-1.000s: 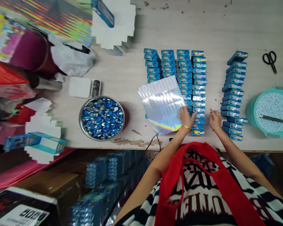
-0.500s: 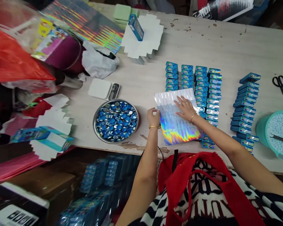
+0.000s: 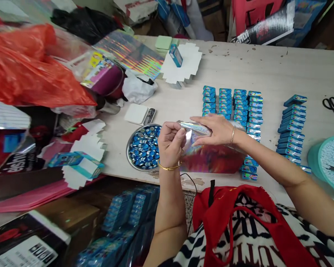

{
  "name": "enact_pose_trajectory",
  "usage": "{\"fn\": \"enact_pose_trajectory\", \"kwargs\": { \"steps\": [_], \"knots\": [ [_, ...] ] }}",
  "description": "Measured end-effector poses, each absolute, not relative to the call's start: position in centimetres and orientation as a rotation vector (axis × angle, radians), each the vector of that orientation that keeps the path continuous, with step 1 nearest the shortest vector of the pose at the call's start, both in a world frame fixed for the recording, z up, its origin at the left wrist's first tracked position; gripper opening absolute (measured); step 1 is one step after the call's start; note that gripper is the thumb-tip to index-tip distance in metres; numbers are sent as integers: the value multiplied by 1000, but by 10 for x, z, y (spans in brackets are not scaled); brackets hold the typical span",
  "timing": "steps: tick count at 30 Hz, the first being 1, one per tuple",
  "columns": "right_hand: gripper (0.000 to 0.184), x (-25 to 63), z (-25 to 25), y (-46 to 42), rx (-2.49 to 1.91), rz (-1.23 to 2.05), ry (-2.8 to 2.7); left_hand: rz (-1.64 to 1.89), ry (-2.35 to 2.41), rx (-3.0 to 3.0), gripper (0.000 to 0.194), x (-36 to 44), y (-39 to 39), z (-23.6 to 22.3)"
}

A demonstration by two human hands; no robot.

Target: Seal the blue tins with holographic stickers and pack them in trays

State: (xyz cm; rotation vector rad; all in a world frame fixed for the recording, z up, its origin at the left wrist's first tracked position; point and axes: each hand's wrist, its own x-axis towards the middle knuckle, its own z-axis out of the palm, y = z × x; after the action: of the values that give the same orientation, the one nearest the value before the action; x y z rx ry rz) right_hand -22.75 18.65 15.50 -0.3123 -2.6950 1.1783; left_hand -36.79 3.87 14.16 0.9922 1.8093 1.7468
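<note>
A shiny holographic sheet (image 3: 211, 159) is lifted and bent along its top, its lower part reflecting red. My left hand (image 3: 170, 142) is closed, pinching the sheet's upper left corner between thumb and fingers. Across the curled silver top lies my right hand (image 3: 218, 129), fingers stretched out and thumb apart. Beyond and beside the sheet, small blue boxes (image 3: 225, 98) stand in several rows, partly covered by the sheet and my right arm. A metal bowl (image 3: 128, 157) of blue and silver round pieces is just left of my left hand, which hides its right side.
A white scale (image 3: 135, 113) sits behind the bowl. Another row of blue boxes (image 3: 291, 137), black scissors (image 3: 331, 105) and a teal tub (image 3: 313, 159) of pale pellets are at right. White cut cards (image 3: 190, 61) carry one upright box. Bags (image 3: 30, 70) crowd the left.
The sheet lay flat half a second ago; now its top is raised and curled. My left hand has risen with its corner, and my right hand has shifted slightly. The camera view has also shifted.
</note>
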Motion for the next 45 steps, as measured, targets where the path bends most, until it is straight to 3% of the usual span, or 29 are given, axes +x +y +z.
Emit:
{"fn": "enact_pose_trajectory", "kwargs": {
  "steps": [4, 9, 15, 20, 22, 24, 26, 29, 34, 38, 42, 45],
  "knots": [
    [42, -219, 162, 183, -256, 1636, -2546, 1746, 2021, 1265, 39, -366, 44, 154],
    [47, -213, 147, 185, -256, 1799, -2435, 1457, 1897, 1230, 33, -356, 53, 144],
    [43, -175, 112, 230, -369, 2122, -2482, 1555, 1963, 983, 34, -377, 66, 90],
    [41, -147, 57, 260, -708, 1977, -2642, 1207, 2394, 994, 24, -392, 77, 34],
    [38, -149, 33, 260, -794, 1887, -2703, 954, 2516, 1149, 32, -381, 85, 19],
    [38, -152, 12, 257, -838, 1844, -2724, 759, 2419, 1371, 42, -365, 97, 7],
    [37, -153, -4, 256, -875, 1838, -2619, 650, 2154, 1529, 31, -352, 111, -6],
    [35, -148, -22, 258, -978, 1885, -2240, 611, 1878, 1580, 25, -347, 131, -24],
    [42, -144, -51, 256, -1298, 1841, -1681, 478, 2053, 1611, 21, -353, 152, -41],
    [57, -151, -69, 250, -1365, 1616, -1642, 325, 2217, 1628, 23, -338, 161, -41],
    [54, -156, -74, 249, -1225, 1673, -1692, 416, 2102, 1786, 37, -319, 169, -39],
    [53, -161, -75, 251, -1229, 1709, -1669, 475, 1980, 1884, 37, -311, 179, -42]
  ]
}}
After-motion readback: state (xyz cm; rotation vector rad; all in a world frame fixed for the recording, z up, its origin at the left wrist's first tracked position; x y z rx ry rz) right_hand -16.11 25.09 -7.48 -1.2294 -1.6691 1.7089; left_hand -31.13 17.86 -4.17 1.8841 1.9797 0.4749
